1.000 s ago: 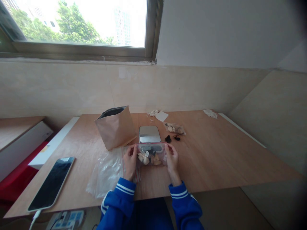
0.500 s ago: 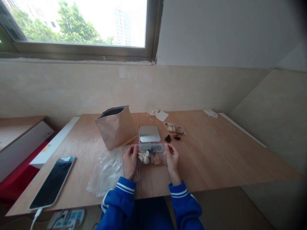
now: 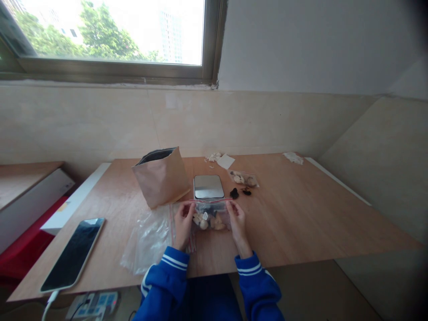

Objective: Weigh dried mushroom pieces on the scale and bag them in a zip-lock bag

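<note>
Between my hands is a clear zip bag (image 3: pixel 210 215) with a red line along its top edge. Pale, tan and dark dried pieces, and a small white tag, show through its plastic. My left hand (image 3: pixel 183 224) pinches the upper left corner, and my right hand (image 3: pixel 237 225) pinches the upper right. Just beyond the bag lies a flat kitchen scale (image 3: pixel 208 186) with a silver top; its near edge is partly hidden by the bag. Flat clear zip bags (image 3: pixel 152 238) lie beside and partly under my left hand.
A brown paper pouch (image 3: pixel 162 178) stands open at the back left. Right of the scale are dark dried pieces (image 3: pixel 234 193) and another filled clear bag (image 3: pixel 244 179). A white card (image 3: pixel 226 161) lies behind. A phone (image 3: pixel 73 254) with a cable lies at the left front.
Both hands have drawn slightly closer together along the top of the bag. The bag's red edge now bows a little between them.
</note>
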`<state>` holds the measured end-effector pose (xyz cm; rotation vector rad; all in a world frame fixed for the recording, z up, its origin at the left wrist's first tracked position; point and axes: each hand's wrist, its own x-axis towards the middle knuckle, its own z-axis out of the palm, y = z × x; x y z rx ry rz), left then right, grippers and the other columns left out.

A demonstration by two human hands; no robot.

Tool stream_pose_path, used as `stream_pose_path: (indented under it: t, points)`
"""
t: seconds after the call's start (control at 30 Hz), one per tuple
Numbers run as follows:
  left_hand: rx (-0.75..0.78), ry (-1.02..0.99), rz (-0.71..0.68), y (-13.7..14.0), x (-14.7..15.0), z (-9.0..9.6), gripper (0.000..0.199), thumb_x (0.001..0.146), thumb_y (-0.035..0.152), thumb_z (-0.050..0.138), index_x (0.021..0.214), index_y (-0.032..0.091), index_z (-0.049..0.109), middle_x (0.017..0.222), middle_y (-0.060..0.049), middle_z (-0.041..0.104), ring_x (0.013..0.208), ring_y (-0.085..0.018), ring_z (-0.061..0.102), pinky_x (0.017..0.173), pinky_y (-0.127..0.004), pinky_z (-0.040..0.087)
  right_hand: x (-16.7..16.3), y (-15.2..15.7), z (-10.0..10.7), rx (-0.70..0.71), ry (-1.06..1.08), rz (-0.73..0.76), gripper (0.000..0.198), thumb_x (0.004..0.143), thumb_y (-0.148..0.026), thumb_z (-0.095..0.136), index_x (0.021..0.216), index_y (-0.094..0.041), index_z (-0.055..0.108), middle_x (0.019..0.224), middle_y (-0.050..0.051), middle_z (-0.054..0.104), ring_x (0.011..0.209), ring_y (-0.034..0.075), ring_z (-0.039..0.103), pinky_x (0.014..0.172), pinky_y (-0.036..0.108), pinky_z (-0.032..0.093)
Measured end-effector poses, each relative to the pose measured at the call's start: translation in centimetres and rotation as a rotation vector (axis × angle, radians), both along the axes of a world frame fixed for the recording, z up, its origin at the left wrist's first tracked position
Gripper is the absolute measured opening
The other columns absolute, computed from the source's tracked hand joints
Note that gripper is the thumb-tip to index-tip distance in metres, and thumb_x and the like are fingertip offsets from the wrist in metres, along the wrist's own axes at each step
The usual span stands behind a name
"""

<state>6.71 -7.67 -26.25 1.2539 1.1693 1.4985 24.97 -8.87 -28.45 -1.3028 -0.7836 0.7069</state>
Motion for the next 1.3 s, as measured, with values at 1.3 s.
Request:
stream_pose_path:
  t: [1.3]
  points:
    - [-0.059,-0.062,-0.108,0.0,0.2,0.0,0.03,0.081,0.045,0.065,0.083,0.015,0.064,0.074,-0.001,0.063,0.071,-0.015,0.056,0.068,-0.024,0.043,-0.7,-0.8,0.9,0.027,-0.031,0.095,0.038,0.074,-0.051,0.069,0.088,-0.016,0.072,0.086,0.007,0.074,0.083,0.022,0.068,0.08,0.035,0.053]
